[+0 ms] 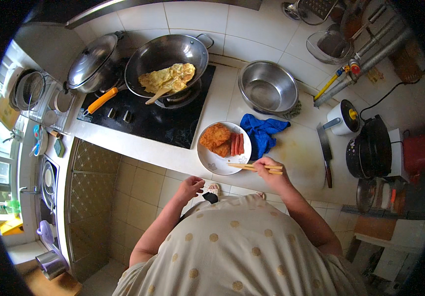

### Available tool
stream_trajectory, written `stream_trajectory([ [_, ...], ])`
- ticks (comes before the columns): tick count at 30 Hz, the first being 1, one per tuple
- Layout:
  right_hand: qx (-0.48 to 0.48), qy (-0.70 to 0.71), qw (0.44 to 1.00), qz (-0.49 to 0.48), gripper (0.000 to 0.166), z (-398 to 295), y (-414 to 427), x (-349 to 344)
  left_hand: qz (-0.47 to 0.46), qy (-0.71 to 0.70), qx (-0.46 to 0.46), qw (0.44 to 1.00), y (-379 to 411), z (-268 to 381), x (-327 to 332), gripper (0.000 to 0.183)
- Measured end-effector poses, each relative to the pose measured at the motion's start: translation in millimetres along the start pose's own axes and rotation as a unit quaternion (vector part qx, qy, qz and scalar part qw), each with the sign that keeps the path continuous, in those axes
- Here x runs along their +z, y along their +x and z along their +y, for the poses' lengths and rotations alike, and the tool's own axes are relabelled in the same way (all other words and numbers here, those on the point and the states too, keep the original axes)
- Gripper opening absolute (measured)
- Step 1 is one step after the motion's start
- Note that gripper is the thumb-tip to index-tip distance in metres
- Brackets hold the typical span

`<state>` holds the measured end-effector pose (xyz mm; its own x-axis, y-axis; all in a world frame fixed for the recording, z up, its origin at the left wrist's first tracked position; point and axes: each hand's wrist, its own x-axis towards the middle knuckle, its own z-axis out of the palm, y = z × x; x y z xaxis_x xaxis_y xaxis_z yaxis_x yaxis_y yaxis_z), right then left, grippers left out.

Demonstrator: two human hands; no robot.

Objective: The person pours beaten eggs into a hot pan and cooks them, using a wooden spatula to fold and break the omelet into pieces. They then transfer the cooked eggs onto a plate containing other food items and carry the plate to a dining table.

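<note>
My right hand [271,172] grips a pair of wooden chopsticks [244,166], whose tips lie over the near rim area of a white plate [210,163]. On this plate are golden breaded cutlets [215,137] and several reddish sausage strips [237,144]. Loosely bent, my left hand [191,188] hovers in front of the counter edge with no object visible in it. Up and to the left, a dark wok [160,55] with an orange handle [102,100] sits on the black gas hob [149,129]. Inside are fried eggs [171,77] and a wooden spatula [158,95].
A blue cloth [260,133] lies beside the plate, below a steel basin [268,88]. Farther right are a cleaver [325,151], a white pot [338,118] and a black cooker [367,151]. A lidded pot [94,66] occupies the left burner; the sink [47,181] is far left.
</note>
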<state>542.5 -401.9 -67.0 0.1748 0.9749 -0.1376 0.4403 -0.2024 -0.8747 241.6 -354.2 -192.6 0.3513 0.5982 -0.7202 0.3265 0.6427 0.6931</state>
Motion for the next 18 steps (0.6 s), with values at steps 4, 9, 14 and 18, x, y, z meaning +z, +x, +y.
stream_trajectory([
  [4, -0.011, -0.035, 0.999, 0.016, 0.015, 0.1, -0.4, 10.6, -0.003, -0.007, -0.001, 1.000, 0.7, 2.4, -0.5, 0.033],
  [9, -0.008, -0.039, 0.998, 0.052, 0.012, -5.6, 1.1, -3.0, -0.008, -0.016, -0.001, 1.000, -3.5, 6.1, 0.2, 0.030],
  [14, -0.061, 0.009, 0.998, -0.001, 0.014, -1.6, -0.8, 21.2, -0.024, -0.020, 0.009, 0.999, 4.0, 5.0, 3.5, 0.030],
  [18, -0.047, -0.047, 0.996, 0.057, 0.013, -2.1, 6.2, 6.8, -0.025, -0.026, 0.005, 0.999, 3.1, 13.5, 2.7, 0.032],
])
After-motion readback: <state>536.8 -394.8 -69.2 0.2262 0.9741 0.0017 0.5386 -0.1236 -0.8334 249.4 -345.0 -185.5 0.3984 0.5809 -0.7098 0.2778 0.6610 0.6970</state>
